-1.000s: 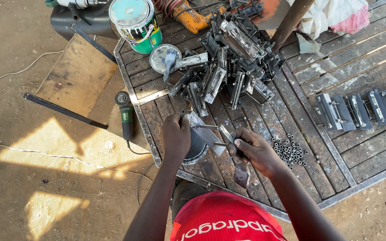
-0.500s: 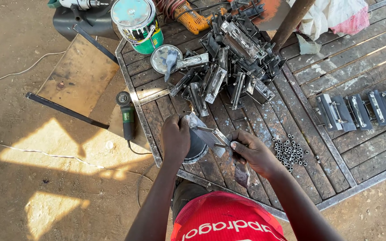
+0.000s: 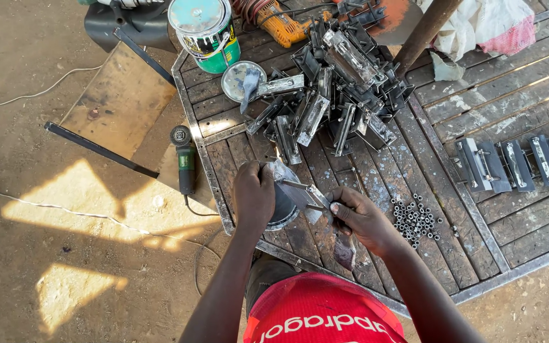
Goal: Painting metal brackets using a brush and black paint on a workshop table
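- Near the front edge of the slatted metal table [image 3: 465, 127], left hand [image 3: 253, 197] is closed on a small metal bracket [image 3: 290, 190] over a dark round can [image 3: 282, 209].
- Right hand [image 3: 365, 219] pinches a thin pin [image 3: 316, 207] against the bracket's plate.
- Step judged in hand: fitting a part to the bracket.
- Loose nuts [image 3: 414, 219] lie just right of the right hand; a heap of like brackets [image 3: 338, 82] sits toward the far edge.
- Next move likely calls for a steady left-hand hold and fine alignment by the right.
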